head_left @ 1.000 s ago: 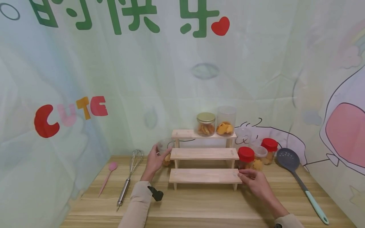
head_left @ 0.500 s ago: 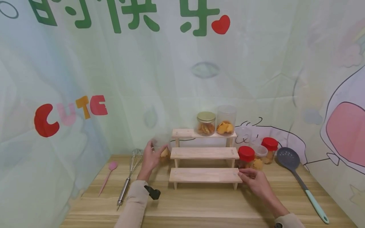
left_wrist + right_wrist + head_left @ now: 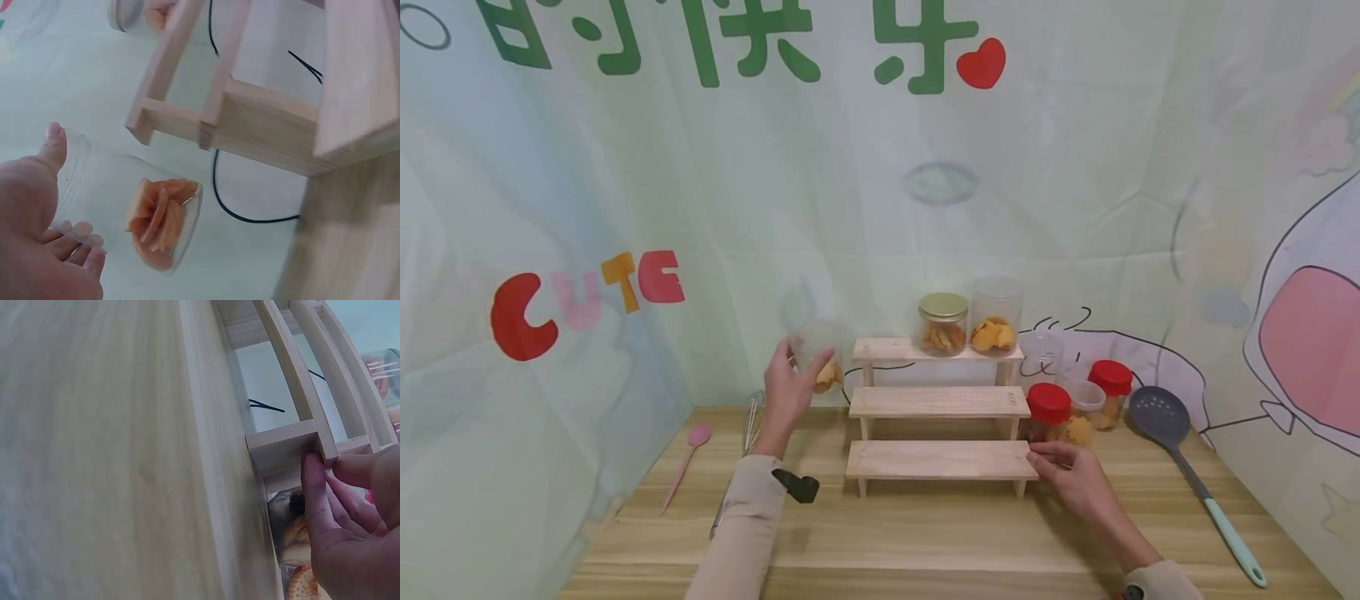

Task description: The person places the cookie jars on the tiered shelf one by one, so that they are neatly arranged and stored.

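Observation:
My left hand (image 3: 792, 385) grips a clear jar (image 3: 103, 169) with orange-brown snack pieces (image 3: 164, 219) at its bottom. It is raised off the table, left of the three-step wooden rack (image 3: 938, 402); the left wrist view shows thumb and fingers around its upper end. With thumb and fingers, my right hand (image 3: 1075, 482) pinches the right end of the rack's lowest step (image 3: 322, 440). On the top step stand a gold-lidded jar (image 3: 943, 325) and a taller clear jar (image 3: 997, 318), both with snacks inside.
Right of the rack stand red-lidded jars (image 3: 1049, 404) and a clear jar with a pale rim (image 3: 1084, 404). A grey skimmer (image 3: 1161, 417) lies far right. A whisk (image 3: 751, 421), partly behind the left arm, and a pink spoon (image 3: 697, 436) lie left on the table (image 3: 895, 542).
My left hand has lifted the jar from beside the rack, upward and slightly left. The forearm now covers part of the whisk. My right hand stays at the lowest step.

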A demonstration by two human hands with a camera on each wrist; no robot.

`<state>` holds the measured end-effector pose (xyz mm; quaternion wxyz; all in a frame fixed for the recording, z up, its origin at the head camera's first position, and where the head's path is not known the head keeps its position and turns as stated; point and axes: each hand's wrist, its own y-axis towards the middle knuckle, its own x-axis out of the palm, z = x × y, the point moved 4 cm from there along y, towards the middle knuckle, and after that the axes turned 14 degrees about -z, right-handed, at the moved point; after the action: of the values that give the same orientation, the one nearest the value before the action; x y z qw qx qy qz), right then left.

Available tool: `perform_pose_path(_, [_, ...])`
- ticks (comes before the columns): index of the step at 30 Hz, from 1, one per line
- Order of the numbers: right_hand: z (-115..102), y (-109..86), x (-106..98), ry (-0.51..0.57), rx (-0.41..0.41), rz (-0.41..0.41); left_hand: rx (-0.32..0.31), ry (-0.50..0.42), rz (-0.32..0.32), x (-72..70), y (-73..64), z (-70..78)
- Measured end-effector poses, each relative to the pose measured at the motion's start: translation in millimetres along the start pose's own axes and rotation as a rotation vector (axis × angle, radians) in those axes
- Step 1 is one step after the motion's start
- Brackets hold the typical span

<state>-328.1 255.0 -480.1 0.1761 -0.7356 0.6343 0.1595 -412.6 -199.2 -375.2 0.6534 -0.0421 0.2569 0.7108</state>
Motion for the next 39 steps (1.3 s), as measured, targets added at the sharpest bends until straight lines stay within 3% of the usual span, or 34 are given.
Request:
perform_pose_path(11, [1, 1.2, -1, 0.006, 0.011, -0.012, 0.065, 0.016, -0.007, 2.0, 15.9, 52.2])
perform_pose_path(18, [1, 0.8, 0, 0.013, -0.001, -0.014, 0.090, 0.038, 0.019, 4.3, 25.0, 70.0])
perform_pose_path(23, [0, 0.0, 0, 0.008, -0.014, -0.007, 0.099, -0.007, 0.017, 9.4, 30.7, 82.2])
perform_pose_path(31, [-2, -2.1, -2, 0.003, -0.003, -0.006, 0.104, -0.069, -0.031, 41.3, 37.8, 89.3])
perform_pose_path(35, [-2, -1.3, -2, -0.001, -0.004, -0.004, 0.145, -0.118, -0.046, 61.4, 44.5, 87.9])
perform_pose_path(39, [-2, -0.5, -1, 0.001, -0.006, -0.009, 0.174, -0.086, -0.087, 76.4, 47.2, 85.6])
